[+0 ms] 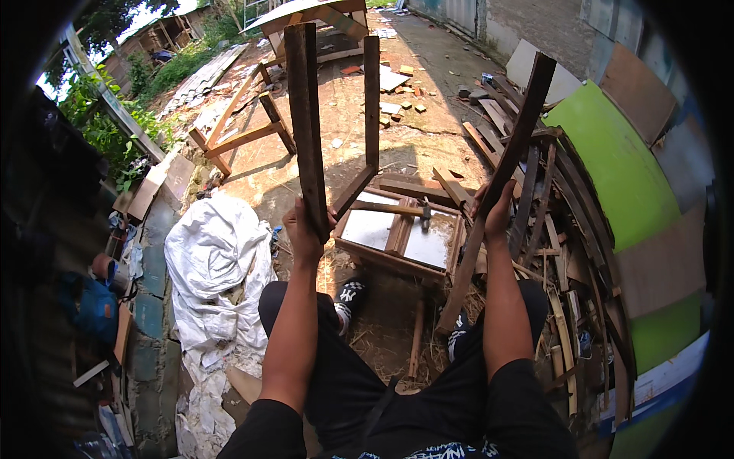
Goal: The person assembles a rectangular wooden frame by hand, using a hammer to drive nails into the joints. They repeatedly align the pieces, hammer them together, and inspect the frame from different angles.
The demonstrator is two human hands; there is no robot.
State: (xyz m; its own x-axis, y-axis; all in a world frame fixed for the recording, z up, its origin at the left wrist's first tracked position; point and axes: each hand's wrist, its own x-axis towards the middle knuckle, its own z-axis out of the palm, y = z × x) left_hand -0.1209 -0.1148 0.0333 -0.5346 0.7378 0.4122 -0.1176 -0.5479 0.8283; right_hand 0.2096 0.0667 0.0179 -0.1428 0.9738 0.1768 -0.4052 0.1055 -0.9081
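Observation:
My left hand (pixel 306 231) is closed round the lower end of a dark wooden frame (pixel 305 122), whose two upright pieces are joined by a crosspiece at the bottom. A long dark wooden plank (pixel 518 130) is gripped in my right hand (pixel 497 209); it slants, its top leaning away to the right and its lower end down near my right shoe. Between my hands, a hammer (pixel 386 208) lies across a low wooden panelled piece (pixel 428 243) with white panels. The hammer's head points right, and neither hand touches it.
A jointed wooden frame (pixel 243 139) stands on the ground at far left. Crumpled white sheeting (pixel 210 264) lies left of my legs. Scrap wood (pixel 562 222) is piled at right beside a green board (pixel 612 157). Small wood blocks (pixel 390 108) litter the ground ahead.

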